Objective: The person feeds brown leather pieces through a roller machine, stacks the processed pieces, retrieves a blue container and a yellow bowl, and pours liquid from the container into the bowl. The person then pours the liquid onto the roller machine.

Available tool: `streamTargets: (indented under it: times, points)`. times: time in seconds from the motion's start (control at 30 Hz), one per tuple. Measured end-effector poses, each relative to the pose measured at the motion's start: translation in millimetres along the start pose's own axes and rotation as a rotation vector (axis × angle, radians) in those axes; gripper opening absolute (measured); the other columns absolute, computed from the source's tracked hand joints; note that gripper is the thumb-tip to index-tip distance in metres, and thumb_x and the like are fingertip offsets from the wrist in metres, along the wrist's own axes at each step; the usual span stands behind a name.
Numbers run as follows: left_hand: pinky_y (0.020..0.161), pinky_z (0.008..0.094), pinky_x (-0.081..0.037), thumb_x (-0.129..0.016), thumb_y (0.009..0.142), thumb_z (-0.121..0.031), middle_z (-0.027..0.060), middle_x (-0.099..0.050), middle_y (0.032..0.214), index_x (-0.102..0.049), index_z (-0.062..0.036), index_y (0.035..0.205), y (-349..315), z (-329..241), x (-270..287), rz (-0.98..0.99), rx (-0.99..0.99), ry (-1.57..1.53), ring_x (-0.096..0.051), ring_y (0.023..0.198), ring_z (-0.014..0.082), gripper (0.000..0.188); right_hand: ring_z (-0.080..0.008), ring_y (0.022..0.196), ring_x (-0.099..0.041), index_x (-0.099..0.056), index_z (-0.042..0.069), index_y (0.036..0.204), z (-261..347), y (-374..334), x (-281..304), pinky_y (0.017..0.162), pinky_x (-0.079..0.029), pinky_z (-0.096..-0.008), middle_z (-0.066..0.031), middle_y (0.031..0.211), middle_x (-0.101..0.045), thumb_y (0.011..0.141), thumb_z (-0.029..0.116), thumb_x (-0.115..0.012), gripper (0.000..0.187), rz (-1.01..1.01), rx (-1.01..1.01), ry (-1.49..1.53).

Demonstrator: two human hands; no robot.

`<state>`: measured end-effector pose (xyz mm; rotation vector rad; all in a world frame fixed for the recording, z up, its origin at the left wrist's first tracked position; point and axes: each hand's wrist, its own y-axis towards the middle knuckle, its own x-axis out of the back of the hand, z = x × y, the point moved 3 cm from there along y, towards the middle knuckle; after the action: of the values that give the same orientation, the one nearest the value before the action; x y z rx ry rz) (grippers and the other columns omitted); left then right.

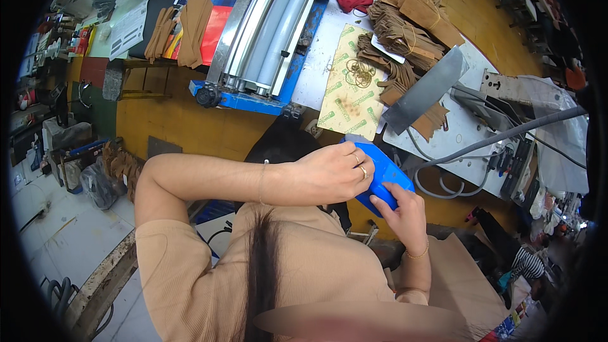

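Observation:
In front of my body is a blue hard-shelled object (387,174) with a grey end; its exact kind is not clear. My left hand (339,174) reaches across from the left, its fingers curled together over the object's left side. Whatever those fingers pinch is hidden behind the knuckles. On the near right edge of the blue object, my right hand (404,210) grips with thumb and fingers. Just beyond lies a yellowish printed sheet (339,104) with a small heap of thin brown loops (360,74) on it.
A blue-framed roller machine (269,31) stands beyond my left arm. Bundled brown strips (408,22) and a red cloth (354,0) lie on the white table. A grey metal plate (425,90) and a grey hose (506,136) are at the right.

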<state>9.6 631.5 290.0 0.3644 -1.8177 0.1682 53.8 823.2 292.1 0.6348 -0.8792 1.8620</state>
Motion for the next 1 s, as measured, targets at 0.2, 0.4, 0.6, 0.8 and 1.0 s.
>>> streamTargets:
  times: [0.2,0.4,0.6,0.8,1.0]
  points:
    - [0.073,0.033,-0.042,-0.069,0.072,-0.038,0.0117,-0.057,0.098,-0.056,-0.0021,0.112,16,3,0,-0.016,0.139,-0.119,-0.057,0.091,0.0239,0.055,-0.0233,0.049,-0.057,-0.067,0.003,0.093,-10,-11,-6,0.051,-0.046,-0.0315,-0.0161,0.066,-0.061,0.075,0.026,-0.075,0.03,-0.069,-0.078,0.085]
    - [0.08,0.0376,-0.047,-0.063,0.086,-0.033,0.0184,-0.061,0.098,-0.066,-0.0014,0.103,59,65,-40,-0.08,0.443,-0.737,-0.061,0.091,0.0311,0.036,-0.0313,0.064,-0.064,-0.068,0.008,0.092,-22,-42,-19,0.06,-0.05,-0.0381,-0.0144,0.068,-0.064,0.079,0.035,-0.069,0.03,-0.159,-0.217,0.137]
    - [0.071,0.0392,-0.05,-0.066,0.082,-0.04,0.0212,-0.067,0.084,-0.068,0.0017,0.094,136,143,-171,0.013,0.774,-0.728,-0.066,0.079,0.0336,0.043,-0.0332,0.074,-0.066,-0.067,0.007,0.097,-38,-89,-54,0.068,-0.051,-0.0403,-0.0167,0.08,-0.067,0.08,0.037,-0.067,0.034,-0.384,-0.433,0.236]
    - [0.054,0.0337,-0.051,-0.064,0.083,-0.05,0.015,-0.06,0.093,-0.051,-0.0054,0.123,124,144,-246,0.331,1.084,-1.274,-0.063,0.067,0.0245,0.061,-0.0346,0.078,-0.065,-0.065,0.008,0.101,-35,-144,-112,0.073,-0.051,-0.0428,-0.0177,0.083,-0.067,0.081,0.039,-0.064,0.037,-0.618,-0.798,0.369]
    - [0.074,0.0387,-0.05,-0.063,0.084,-0.048,0.0133,-0.057,0.104,-0.04,-0.0087,0.129,136,170,-264,0.474,1.095,-1.507,-0.059,0.088,0.0292,0.064,-0.0366,0.084,-0.064,-0.065,0.008,0.101,-5,-184,-200,0.076,-0.05,-0.046,-0.0184,0.088,-0.067,0.081,0.039,-0.064,0.037,-0.923,-1.157,0.495]
